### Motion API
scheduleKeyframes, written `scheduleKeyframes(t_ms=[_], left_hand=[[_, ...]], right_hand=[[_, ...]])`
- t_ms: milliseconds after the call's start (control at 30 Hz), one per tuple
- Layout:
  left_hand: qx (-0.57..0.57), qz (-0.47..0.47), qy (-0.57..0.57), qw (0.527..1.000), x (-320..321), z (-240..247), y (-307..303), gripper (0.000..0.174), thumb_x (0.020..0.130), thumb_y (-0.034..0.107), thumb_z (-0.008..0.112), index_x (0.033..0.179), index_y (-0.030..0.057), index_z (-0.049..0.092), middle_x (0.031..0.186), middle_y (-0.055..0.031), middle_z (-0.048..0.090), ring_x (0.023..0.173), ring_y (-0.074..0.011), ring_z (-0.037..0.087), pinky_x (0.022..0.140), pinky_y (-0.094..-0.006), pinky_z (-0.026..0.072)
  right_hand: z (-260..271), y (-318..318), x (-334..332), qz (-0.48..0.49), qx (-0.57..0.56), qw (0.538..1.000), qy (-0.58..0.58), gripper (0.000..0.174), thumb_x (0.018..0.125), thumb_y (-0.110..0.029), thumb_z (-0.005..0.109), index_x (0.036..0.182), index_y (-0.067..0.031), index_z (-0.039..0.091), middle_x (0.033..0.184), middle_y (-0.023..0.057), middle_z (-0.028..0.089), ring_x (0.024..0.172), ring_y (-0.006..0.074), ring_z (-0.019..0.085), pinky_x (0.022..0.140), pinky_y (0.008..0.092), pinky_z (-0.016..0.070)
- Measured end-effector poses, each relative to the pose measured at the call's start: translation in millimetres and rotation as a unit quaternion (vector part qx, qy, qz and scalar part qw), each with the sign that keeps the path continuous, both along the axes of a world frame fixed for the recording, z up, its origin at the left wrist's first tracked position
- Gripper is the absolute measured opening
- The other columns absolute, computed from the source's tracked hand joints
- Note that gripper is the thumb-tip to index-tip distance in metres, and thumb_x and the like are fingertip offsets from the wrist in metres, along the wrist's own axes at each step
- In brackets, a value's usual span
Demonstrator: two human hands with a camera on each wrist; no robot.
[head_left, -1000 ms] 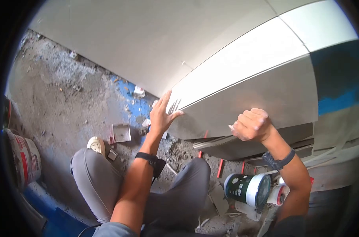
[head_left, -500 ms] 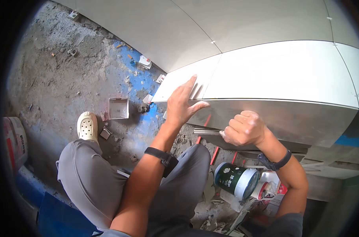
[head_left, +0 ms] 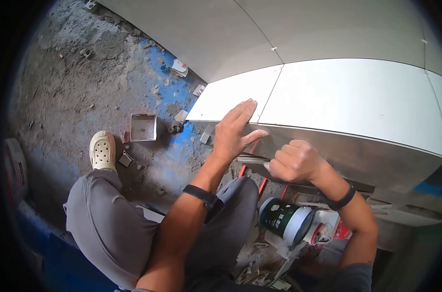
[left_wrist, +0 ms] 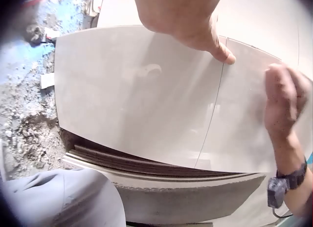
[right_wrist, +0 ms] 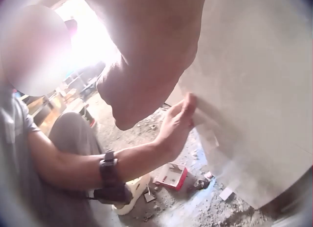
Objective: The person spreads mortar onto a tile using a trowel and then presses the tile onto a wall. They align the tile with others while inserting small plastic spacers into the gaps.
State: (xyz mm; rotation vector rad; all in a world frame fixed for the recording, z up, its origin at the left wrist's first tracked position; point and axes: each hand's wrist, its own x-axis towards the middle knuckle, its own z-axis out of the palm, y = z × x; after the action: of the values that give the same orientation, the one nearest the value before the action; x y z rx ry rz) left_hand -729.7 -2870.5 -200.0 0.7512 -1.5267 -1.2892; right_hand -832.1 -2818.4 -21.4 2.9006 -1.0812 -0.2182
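Note:
My left hand [head_left: 230, 131] rests on the pale top tile [head_left: 357, 97] of a tiled ledge, close to a tile joint. Its fingers lie straight, with the thumb spread out over the front edge. In the left wrist view, that thumb [left_wrist: 225, 54] reaches the joint on the glossy front tile [left_wrist: 137, 90]. To the right, my right hand [head_left: 296, 160] is curled into a fist in front of the ledge's front face, with nothing visible in it. The right wrist view shows the fist [right_wrist: 146, 85] large and dark, with the left hand [right_wrist: 176, 129] beyond it.
Below the ledge leans a stack of tiles [left_wrist: 186, 202]. A dark green and white bucket [head_left: 279, 219] stands by my right knee, near red sticks [head_left: 263, 186]. An open small box [head_left: 143, 127] lies on the dusty floor beyond my shoe [head_left: 102, 151]. Large tiles cover the wall [head_left: 338, 29].
The head view has swung, bringing more of the ledge top and its joint into sight. The right fist appears closer to the left hand, which stays at the ledge with straight fingers.

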Motion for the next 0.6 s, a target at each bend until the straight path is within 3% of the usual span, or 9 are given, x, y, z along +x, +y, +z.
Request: scheduleKeyframes(t_ms=[67, 467, 533, 600], left_hand=[[0.000, 0.002, 0.000, 1.000, -1, -1, -1, 0.077, 0.067, 0.033, 0.084, 0.132, 0.0057, 0.056, 0.132, -0.0170, 0.058, 0.122, -0.0324, 0.056, 0.100, -0.0373, 0.0475], [0.018, -0.004, 0.007, 1.000, 0, -1, -2, 0.076, 0.066, 0.032, 0.084, 0.132, 0.0066, 0.057, 0.132, -0.0163, 0.058, 0.123, -0.0319, 0.055, 0.101, -0.0379, 0.0465], [0.002, 0.013, 0.008, 1.000, -2, -2, 0, 0.075, 0.068, 0.041, 0.081, 0.130, 0.0066, 0.058, 0.129, -0.0155, 0.060, 0.121, -0.0329, 0.056, 0.100, -0.0403, 0.0472], [0.004, 0.010, 0.015, 1.000, -3, -1, -1, 0.075, 0.067, 0.040, 0.082, 0.130, 0.0063, 0.058, 0.129, -0.0158, 0.060, 0.121, -0.0328, 0.056, 0.100, -0.0402, 0.0471]], right_hand=[[7, -4, -1, -0.014, 0.033, 0.998, 0.051, 0.037, 0.066, -0.018, 0.072, 0.053, -0.0160, 0.038, 0.051, -0.0018, 0.038, 0.043, 0.0143, 0.042, 0.040, 0.0296, 0.0321], [-8, 4, 13, -0.003, 0.058, 0.998, 0.014, 0.035, 0.067, -0.016, 0.069, 0.053, -0.0147, 0.037, 0.050, -0.0005, 0.033, 0.043, 0.0133, 0.040, 0.040, 0.0284, 0.0307], [-7, 4, 9, 0.016, 0.069, 0.997, 0.018, 0.035, 0.067, -0.016, 0.069, 0.053, -0.0145, 0.037, 0.051, -0.0002, 0.033, 0.043, 0.0135, 0.041, 0.041, 0.0282, 0.0309], [-9, -3, -5, -0.004, 0.039, 0.998, 0.040, 0.034, 0.068, -0.016, 0.069, 0.053, -0.0146, 0.037, 0.051, -0.0007, 0.033, 0.044, 0.0127, 0.040, 0.041, 0.0279, 0.0307]])
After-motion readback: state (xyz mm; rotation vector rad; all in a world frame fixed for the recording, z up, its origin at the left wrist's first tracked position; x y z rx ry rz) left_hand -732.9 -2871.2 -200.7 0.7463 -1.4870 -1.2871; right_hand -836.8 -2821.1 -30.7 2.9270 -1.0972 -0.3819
